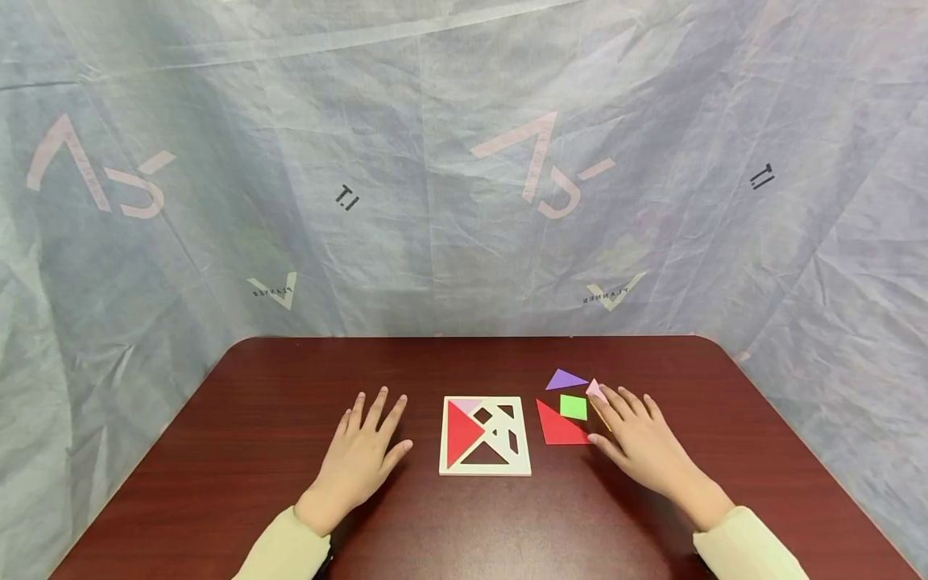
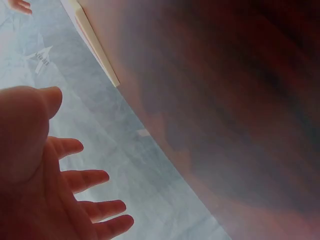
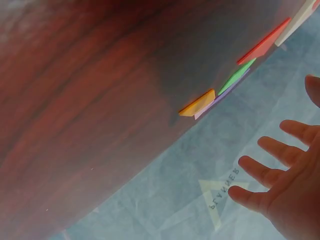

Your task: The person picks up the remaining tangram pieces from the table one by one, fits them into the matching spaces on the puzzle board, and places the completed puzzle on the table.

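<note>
A white tangram tray [image 1: 519, 466] lies on the table, a large red triangle [image 1: 461, 431] and a pink triangle [image 1: 465, 404] seated in its left part; its other recesses show dark tabletop. To its left my left hand [image 1: 355, 463] is held over the table, fingers spread, holding nothing. My right hand [image 1: 648, 447] hovers with straight fingers beside the loose pieces. These are a purple triangle [image 1: 565, 379], a green square [image 1: 573, 407], a second large red triangle [image 1: 561, 427], a small pink piece [image 1: 594, 390] and an orange piece [image 3: 200, 103], the last two partly hidden by that hand in the head view.
The dark red wooden table [image 1: 326, 366] has rounded far corners. Grey printed cloth [image 1: 435, 242] hangs behind it and along both sides. In the left wrist view the tray's edge [image 2: 97, 47] shows beyond the thumb.
</note>
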A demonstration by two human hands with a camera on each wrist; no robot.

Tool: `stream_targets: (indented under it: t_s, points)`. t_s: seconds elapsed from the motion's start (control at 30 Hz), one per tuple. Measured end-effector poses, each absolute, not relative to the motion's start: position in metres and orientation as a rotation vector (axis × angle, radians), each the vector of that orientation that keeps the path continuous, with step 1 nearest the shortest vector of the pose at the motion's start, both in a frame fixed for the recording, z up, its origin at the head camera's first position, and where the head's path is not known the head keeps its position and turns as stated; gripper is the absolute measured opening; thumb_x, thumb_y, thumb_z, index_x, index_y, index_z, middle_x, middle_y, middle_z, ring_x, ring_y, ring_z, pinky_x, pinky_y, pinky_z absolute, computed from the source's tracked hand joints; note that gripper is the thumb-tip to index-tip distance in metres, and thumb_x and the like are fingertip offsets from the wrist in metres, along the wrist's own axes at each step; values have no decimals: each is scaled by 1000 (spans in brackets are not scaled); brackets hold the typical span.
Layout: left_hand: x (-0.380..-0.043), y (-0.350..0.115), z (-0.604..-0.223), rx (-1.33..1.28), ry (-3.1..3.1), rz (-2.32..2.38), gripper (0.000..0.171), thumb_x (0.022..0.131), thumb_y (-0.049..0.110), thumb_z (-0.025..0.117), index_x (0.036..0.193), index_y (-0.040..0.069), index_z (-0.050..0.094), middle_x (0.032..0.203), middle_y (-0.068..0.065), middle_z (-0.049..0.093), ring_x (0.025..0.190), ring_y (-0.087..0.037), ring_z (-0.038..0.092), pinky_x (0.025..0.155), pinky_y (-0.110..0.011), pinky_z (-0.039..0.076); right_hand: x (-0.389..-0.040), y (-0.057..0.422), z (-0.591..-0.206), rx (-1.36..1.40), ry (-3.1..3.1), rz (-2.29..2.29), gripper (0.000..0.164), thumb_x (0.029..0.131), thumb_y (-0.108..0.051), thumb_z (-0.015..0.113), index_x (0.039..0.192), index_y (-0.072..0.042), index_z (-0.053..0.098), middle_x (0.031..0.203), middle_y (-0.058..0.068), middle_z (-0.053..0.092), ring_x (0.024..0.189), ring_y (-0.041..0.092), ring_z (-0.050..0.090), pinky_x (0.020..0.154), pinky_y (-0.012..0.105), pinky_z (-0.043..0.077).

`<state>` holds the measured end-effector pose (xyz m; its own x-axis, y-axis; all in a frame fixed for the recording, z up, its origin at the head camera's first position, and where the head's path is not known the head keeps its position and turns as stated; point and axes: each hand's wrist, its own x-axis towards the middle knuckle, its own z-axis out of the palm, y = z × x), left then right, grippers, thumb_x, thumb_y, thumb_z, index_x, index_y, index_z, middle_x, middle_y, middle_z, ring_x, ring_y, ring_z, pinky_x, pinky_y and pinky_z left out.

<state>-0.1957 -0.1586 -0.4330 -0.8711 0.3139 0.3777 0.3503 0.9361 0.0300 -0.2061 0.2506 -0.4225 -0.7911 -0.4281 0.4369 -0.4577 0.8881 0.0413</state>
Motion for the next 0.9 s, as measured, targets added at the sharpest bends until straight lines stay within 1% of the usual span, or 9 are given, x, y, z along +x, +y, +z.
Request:
stream_targets:
  t_s: [0.13, 0.33, 0.57, 0.77, 0.9]
  points:
    - [-198, -153, -432, -507, -2734, -122, 62, 89, 46, 51, 141, 18, 36, 145, -14, 33, 131, -43, 31, 100, -54, 33, -209, 245, -422, 677, -2577, 64, 59, 79, -35, 67, 127, -5, 52, 128, 17, 52, 116, 39, 48, 96, 59, 29]
    - [-202, -143, -431, -552, -2747, -102, 60, 90, 46, 50, 140, 16, 38, 144, -14, 36, 129, -43, 33, 100, -52, 33, -216, 238, -421, 708, -2588, 54, 57, 80, -35, 66, 126, -5, 52, 125, 14, 55, 115, 36, 48, 97, 58, 29]
    - [-206, -132, -433, -618, -2754, -73, 57, 91, 46, 47, 140, 16, 38, 143, -14, 37, 128, -41, 36, 100, -50, 34, -223, 231, -421, 740, -2597, 45, 54, 80, -34, 67, 124, -5, 54, 122, 14, 56, 114, 37, 50, 96, 59, 31]
    - [-208, -123, -434, -666, -2756, -70, 56, 91, 44, 49, 138, 15, 41, 140, -15, 40, 125, -41, 39, 99, -50, 36, -228, 223, -421, 780, -2601, 19, 50, 81, -34, 66, 122, -6, 56, 119, 12, 57, 115, 34, 50, 96, 58, 32]
    - [-210, -118, -435, -695, -2753, -52, 56, 90, 44, 50, 137, 14, 42, 138, -15, 42, 124, -41, 41, 98, -50, 36, -229, 218, -422, 799, -2602, 15, 49, 80, -33, 67, 120, -6, 58, 116, 11, 58, 111, 33, 52, 94, 58, 34]
